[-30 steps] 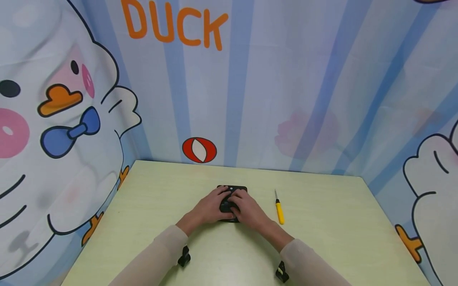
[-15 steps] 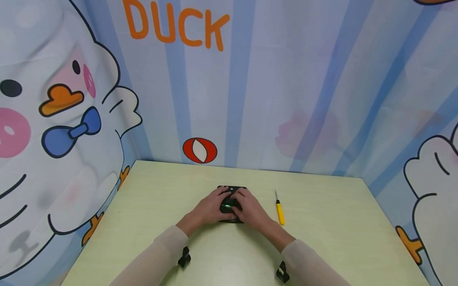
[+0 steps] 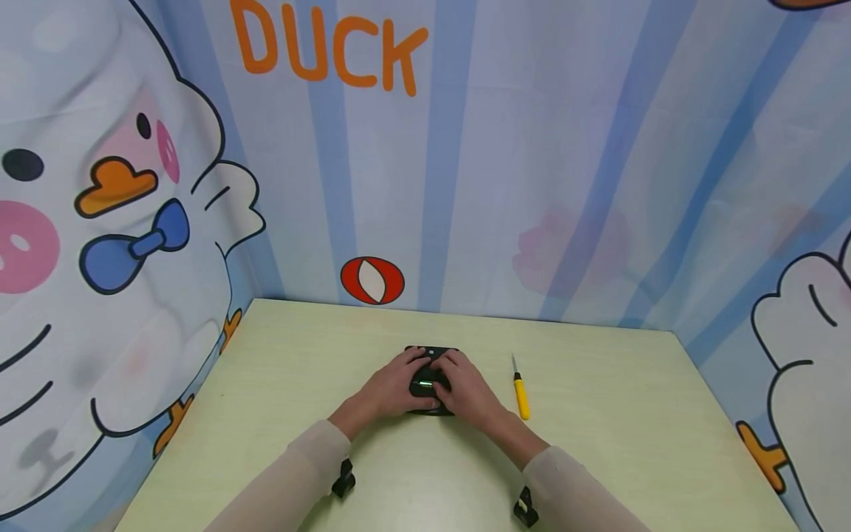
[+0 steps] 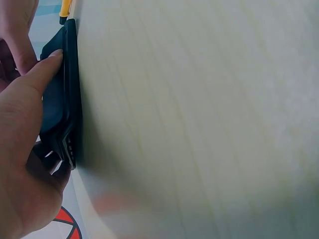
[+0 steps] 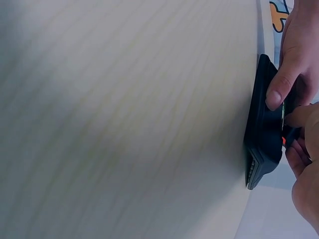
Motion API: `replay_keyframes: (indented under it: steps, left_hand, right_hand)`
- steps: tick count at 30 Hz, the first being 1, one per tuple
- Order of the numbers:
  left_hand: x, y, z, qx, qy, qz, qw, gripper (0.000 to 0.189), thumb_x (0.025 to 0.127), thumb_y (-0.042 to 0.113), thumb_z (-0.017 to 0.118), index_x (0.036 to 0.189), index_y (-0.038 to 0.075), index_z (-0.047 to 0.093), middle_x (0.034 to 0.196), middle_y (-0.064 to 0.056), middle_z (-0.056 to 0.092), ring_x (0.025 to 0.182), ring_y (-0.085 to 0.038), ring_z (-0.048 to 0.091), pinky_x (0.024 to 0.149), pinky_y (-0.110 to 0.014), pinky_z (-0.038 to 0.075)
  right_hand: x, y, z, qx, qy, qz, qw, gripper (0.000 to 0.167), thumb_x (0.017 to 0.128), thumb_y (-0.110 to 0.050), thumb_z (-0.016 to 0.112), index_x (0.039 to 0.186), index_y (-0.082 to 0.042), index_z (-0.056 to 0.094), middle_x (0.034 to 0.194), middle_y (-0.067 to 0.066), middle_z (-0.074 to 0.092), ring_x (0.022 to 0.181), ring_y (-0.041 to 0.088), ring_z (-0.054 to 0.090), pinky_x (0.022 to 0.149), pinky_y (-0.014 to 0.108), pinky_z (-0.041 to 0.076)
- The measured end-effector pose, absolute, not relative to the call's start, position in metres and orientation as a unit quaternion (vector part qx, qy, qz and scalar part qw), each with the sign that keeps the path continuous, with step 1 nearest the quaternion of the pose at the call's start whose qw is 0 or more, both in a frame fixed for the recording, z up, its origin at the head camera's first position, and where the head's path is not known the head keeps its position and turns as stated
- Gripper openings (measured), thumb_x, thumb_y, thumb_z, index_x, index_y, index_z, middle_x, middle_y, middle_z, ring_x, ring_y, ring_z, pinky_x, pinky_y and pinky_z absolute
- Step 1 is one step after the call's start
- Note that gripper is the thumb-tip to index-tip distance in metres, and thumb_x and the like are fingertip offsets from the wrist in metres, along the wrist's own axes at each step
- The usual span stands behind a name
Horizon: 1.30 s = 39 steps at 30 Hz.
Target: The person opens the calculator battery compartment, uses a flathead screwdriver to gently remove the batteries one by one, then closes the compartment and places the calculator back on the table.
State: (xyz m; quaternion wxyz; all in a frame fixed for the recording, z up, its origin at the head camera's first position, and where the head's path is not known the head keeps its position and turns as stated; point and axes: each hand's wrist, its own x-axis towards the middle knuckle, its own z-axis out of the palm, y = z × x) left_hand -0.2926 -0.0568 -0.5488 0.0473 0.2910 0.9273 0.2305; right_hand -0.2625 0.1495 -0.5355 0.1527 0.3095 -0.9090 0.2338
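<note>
A black, flat, box-like device [image 3: 422, 378] lies on the table, with a small green spot in its middle. My left hand [image 3: 392, 384] holds its left side, the thumb along the near edge and the fingers toward the far edge. In the left wrist view, that thumb rests on the device's dark casing [image 4: 54, 99]. My right hand [image 3: 468, 391] bends over its right half, thumb and forefinger at the middle. The right wrist view shows a small dark piece [image 5: 291, 134] with a bit of red between the right fingers; its kind is unclear.
To the right of the device lies a screwdriver [image 3: 521, 391] with a yellow handle, its tip pointing away. The pale table [image 3: 598, 443] ends at a curtain [image 3: 485, 185] printed with cartoon ducks. Black straps [image 3: 343, 479] hang below the sleeves.
A green spot has become visible in the middle of the device, near the right thumb. The right fingers have shifted slightly; the left hand keeps its hold.
</note>
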Motion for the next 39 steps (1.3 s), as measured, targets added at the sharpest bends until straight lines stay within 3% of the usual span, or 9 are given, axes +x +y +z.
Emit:
replay_keyframes:
  steps: [39]
  left_hand:
    - [-0.292,-0.056,-0.548,0.290,0.932,0.214,0.046,0.091,0.092,0.061,0.075,0.160,0.007,0.047,0.168,-0.011,0.038,0.154,-0.033,0.037,0.120,-0.050,0.041]
  right_hand:
    - [-0.266,0.164,-0.528,0.251,-0.930,0.230,0.137,0.026,0.095,-0.010,0.081,0.119,-0.002,0.074,0.114,0.010,0.069,0.108,0.027,0.066,0.100,0.044,0.056]
